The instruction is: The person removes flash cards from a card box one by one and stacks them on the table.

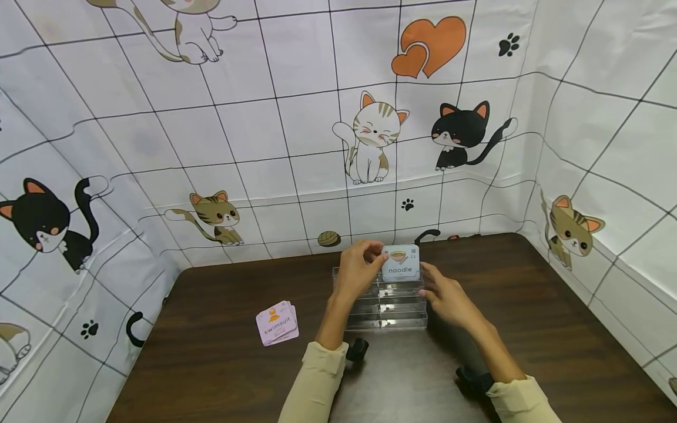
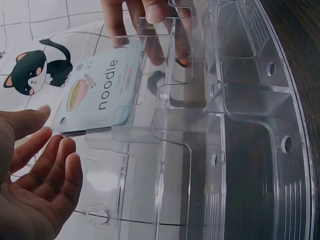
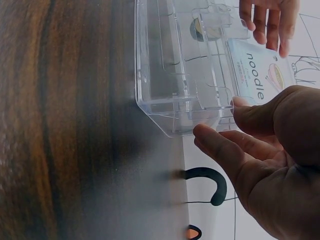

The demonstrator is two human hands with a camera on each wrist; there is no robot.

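A clear plastic tiered card rack [image 1: 385,324] stands at the table's far side. In its back tier, a pale blue card [image 1: 400,264] printed "noodle" with a bowl stands upright. My left hand [image 1: 358,267] is at the card's left edge, fingers loosely bent; the left wrist view shows the thumb and fingers [image 2: 42,170] beside the card's edge, not wrapped round it. My right hand [image 1: 448,296] holds the rack's right side, with the thumb [image 3: 245,112] and index finger on either side of the clear edge. Further cards behind the front one cannot be told.
A small stack of pink cards [image 1: 277,323], the top one reading "swimsuit", lies on the dark wooden table [image 1: 222,352] left of the rack. A white cloth with cat prints [image 1: 296,135] hangs behind the table and along its sides. Black straps [image 1: 357,349] sit at my wrists.
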